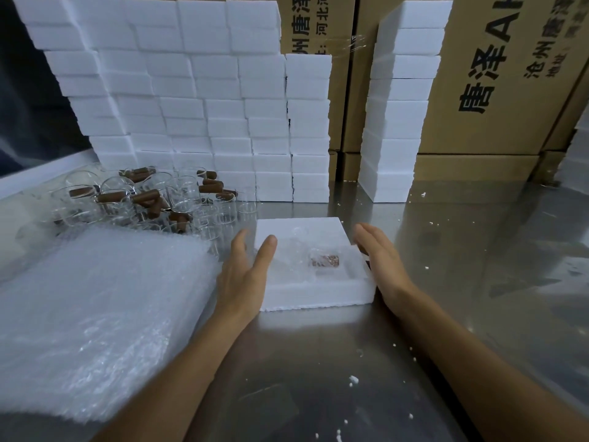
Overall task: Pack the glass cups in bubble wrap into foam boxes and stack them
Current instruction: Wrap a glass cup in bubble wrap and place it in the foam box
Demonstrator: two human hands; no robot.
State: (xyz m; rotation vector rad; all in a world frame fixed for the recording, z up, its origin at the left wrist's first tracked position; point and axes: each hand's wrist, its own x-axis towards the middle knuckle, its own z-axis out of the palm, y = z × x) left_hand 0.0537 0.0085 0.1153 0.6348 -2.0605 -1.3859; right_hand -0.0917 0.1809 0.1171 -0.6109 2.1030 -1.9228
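A white foam box [314, 293] lies open on the steel table in front of me. In its hollow sits a glass cup wrapped in bubble wrap [314, 258], its brown handle showing through. My left hand [247, 271] is at the box's left side, fingers straight, the thumb over the rim. My right hand [379, 258] is held flat along the box's right side. Neither hand grips anything. A pile of bare glass cups with brown handles [153, 199] lies at the back left. A stack of bubble wrap sheets [95, 307] lies at the left.
A wall of stacked white foam boxes [197, 100] stands behind the cups, and a single tall column of foam boxes [401, 100] at the back right. Cardboard cartons [497, 84] stand behind. Foam crumbs [353, 379] dot the steel table [478, 266].
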